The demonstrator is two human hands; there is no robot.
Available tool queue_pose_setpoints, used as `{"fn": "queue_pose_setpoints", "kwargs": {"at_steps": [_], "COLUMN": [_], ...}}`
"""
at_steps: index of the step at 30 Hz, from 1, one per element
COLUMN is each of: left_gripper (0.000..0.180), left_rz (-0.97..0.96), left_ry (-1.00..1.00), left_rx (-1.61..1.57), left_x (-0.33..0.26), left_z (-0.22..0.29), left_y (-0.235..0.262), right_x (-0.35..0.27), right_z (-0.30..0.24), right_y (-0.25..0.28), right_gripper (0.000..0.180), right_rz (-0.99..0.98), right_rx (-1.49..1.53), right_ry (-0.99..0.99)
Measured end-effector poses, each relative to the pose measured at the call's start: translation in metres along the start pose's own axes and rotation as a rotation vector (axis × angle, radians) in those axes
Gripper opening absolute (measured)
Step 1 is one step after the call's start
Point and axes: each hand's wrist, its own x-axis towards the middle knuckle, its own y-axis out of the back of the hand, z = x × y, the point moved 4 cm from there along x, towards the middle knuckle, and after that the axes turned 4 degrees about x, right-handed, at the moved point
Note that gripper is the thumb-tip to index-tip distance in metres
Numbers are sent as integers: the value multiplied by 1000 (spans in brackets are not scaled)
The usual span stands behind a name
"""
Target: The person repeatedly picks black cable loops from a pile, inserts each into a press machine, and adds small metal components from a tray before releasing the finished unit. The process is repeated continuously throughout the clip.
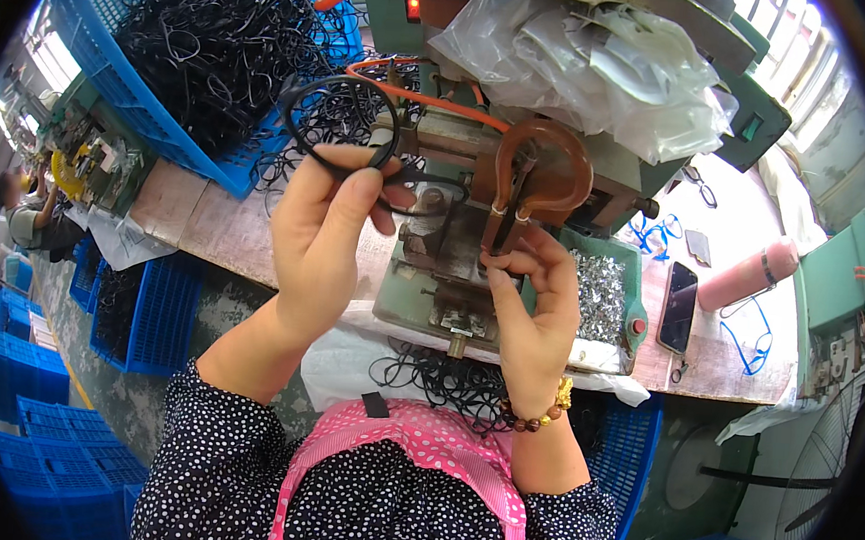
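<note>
Left hand (327, 225) pinched shut on a black elastic loop (340, 123) w/ more dangling, right hand (533, 307) nipping loop ends at the green crimping press (476, 223), so imo I'd keep ends even & fingers clear.

Factory workshop: bench press machine (479, 173), blue crates (116, 67).
</note>
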Motion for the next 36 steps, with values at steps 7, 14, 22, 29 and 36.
{"fn": "queue_pose_setpoints", "kwargs": {"at_steps": [7,14,22,29,36], "left_gripper": [15,16,13,23,23], "left_rz": [-172,-439,-407,-457,-468], "left_ry": [-138,-219,-77,-454,-418], "left_rx": [26,343,354,417,438], "left_x": [-22,-34,-22,-20,-22], "left_z": [12,12,-16,-10,-13], "left_y": [-9,-22,-41,-46,-46], "right_x": [-4,-6,-10,-30,-42], "right_z": [-2,1,1,20,58], "right_y": [7,24,50,112,125], "right_gripper": [44,34,28,29,27], "right_rz": [5,57,177,517,254], "right_rx": [129,188,156,-459,-697], "right_ry": [57,5,28,289,123]}}
